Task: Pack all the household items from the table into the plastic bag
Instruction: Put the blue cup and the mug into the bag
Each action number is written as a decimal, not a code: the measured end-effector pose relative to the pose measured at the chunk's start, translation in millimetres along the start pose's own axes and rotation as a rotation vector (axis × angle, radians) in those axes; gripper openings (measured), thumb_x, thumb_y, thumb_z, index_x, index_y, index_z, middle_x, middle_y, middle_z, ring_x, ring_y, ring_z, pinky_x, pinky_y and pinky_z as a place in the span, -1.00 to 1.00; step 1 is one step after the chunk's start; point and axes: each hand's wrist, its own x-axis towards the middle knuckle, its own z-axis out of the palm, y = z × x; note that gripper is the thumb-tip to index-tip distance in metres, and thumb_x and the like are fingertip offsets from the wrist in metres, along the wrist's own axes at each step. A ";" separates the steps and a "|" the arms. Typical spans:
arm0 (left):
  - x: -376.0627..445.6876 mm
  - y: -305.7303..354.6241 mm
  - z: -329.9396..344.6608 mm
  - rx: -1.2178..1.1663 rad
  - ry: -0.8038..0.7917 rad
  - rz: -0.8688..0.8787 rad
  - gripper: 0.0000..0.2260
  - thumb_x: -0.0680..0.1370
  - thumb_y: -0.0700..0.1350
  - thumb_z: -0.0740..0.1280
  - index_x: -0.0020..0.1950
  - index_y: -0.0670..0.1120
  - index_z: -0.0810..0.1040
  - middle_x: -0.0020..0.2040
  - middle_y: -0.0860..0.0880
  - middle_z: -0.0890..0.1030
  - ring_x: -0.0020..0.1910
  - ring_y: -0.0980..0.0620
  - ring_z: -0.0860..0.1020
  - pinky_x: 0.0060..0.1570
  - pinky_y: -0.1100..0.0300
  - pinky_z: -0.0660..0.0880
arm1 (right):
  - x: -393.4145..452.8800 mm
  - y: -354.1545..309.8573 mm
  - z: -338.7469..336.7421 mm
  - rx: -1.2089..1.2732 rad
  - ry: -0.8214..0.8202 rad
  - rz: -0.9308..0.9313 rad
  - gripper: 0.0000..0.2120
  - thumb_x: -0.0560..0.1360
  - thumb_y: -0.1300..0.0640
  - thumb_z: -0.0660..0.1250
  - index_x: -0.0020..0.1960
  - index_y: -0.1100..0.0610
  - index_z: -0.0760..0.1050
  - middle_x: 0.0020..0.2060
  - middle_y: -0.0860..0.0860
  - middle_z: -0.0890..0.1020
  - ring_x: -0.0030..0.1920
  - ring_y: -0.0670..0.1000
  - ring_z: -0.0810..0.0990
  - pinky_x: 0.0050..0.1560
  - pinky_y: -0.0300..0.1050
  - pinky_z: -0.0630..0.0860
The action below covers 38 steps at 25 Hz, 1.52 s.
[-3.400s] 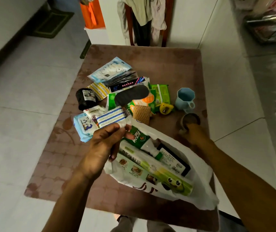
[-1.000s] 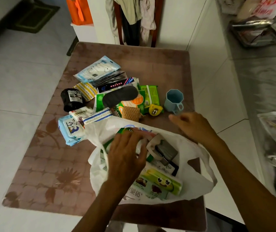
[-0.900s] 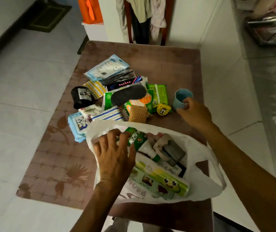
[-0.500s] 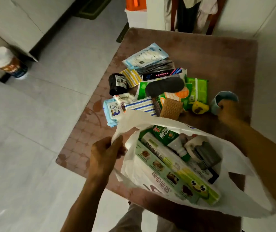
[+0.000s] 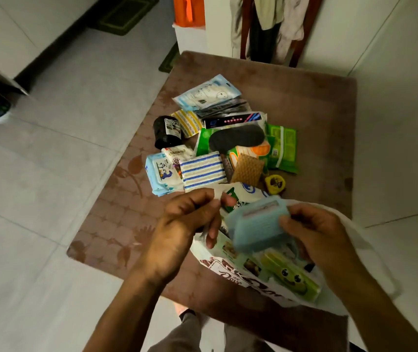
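Your table [image 5: 304, 102] holds the leftover pile beyond the plastic bag [image 5: 355, 232]. Your right hand [image 5: 322, 237] grips the blue cup [image 5: 256, 224] above its mouth; left hand [image 5: 185, 224] pinches the rim. Striped sponge [image 5: 202, 171] just beside.

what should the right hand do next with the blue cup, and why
Probably lower the blue cup into the plastic bag and let go. The right hand holds it above the bag's mouth, and the left hand pinches the bag's rim, apparently holding it open.
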 end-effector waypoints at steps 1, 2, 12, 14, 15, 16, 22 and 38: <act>-1.5 -0.4 -3.1 -0.012 -0.012 0.000 -0.75 0.57 -0.16 0.21 0.03 -0.27 0.62 -0.48 -0.04 0.44 -0.51 0.02 0.35 -0.37 0.11 0.37 | 3.6 14.0 18.3 -0.004 -0.079 0.082 -0.90 0.52 0.22 0.32 -0.03 0.08 0.58 -0.11 0.00 0.65 -0.31 -0.24 0.60 -0.46 -0.43 0.43; -3.3 -2.2 -6.7 -0.015 -0.021 -0.002 -0.76 0.57 -0.16 0.20 0.03 -0.24 0.63 -0.48 -0.05 0.42 -0.51 0.03 0.35 -0.39 0.09 0.36 | 11.2 27.3 35.6 -0.028 -0.117 0.127 -0.91 0.52 0.20 0.32 -0.02 0.07 0.58 -0.05 0.02 0.65 -0.22 -0.16 0.62 -0.41 -0.39 0.47; -9.6 -22.1 -40.6 -0.036 0.103 -0.061 -0.75 0.55 -0.13 0.19 0.04 -0.17 0.63 -0.47 -0.10 0.34 -0.51 0.01 0.28 -0.39 0.05 0.25 | 74.0 54.7 121.4 -0.352 0.125 -0.197 -0.79 0.52 0.03 0.33 -0.01 0.19 0.48 -0.08 0.10 0.65 -0.07 0.06 0.62 -0.10 -0.02 0.58; -9.3 -22.1 -40.2 -0.066 0.070 -0.066 -0.76 0.57 -0.14 0.21 0.07 -0.20 0.61 -0.45 -0.12 0.34 -0.50 0.00 0.28 -0.40 0.07 0.26 | 67.7 49.2 101.6 -0.401 0.007 -0.099 -0.73 0.47 -0.04 0.37 0.02 0.14 0.55 -0.05 0.02 0.68 -0.05 -0.01 0.64 -0.07 -0.04 0.61; -8.5 -22.0 -37.9 -0.082 0.057 -0.066 -0.77 0.58 -0.14 0.22 0.09 -0.21 0.61 -0.45 -0.12 0.33 -0.50 0.00 0.28 -0.41 0.07 0.25 | 62.1 45.5 90.3 -0.425 -0.044 -0.058 -0.72 0.44 -0.10 0.37 -0.02 0.10 0.57 -0.09 -0.03 0.69 -0.09 -0.05 0.65 -0.11 -0.05 0.62; -6.8 -22.3 -34.9 -0.099 0.056 -0.064 -0.78 0.59 -0.14 0.23 0.09 -0.22 0.60 -0.45 -0.13 0.32 -0.50 0.00 0.27 -0.42 0.06 0.21 | 57.6 39.8 78.2 -0.436 -0.057 -0.048 -0.71 0.42 -0.15 0.36 -0.09 0.07 0.58 -0.18 -0.05 0.69 -0.17 -0.07 0.66 -0.17 -0.06 0.63; 10.3 -18.2 -17.8 -0.117 0.122 -0.061 -0.75 0.54 -0.08 0.23 0.04 -0.18 0.63 -0.46 -0.12 0.32 -0.51 0.01 0.24 -0.41 0.00 0.13 | 140.1 11.4 7.3 -0.514 0.247 -0.237 -0.81 0.52 0.02 0.30 -0.15 0.13 0.53 -0.24 0.05 0.63 -0.23 0.05 0.60 -0.25 -0.05 0.52; 6.2 -9.6 1.3 -0.008 0.081 -0.088 -0.71 0.55 0.09 0.28 0.07 -0.09 0.63 -0.42 -0.11 0.40 -0.45 -0.02 0.33 -0.41 0.14 0.34 | 160.1 14.1 -24.9 -0.477 0.241 -0.176 -0.57 0.35 0.10 0.44 0.19 -0.01 0.43 -0.07 -0.07 0.50 -0.12 -0.11 0.49 -0.18 -0.19 0.43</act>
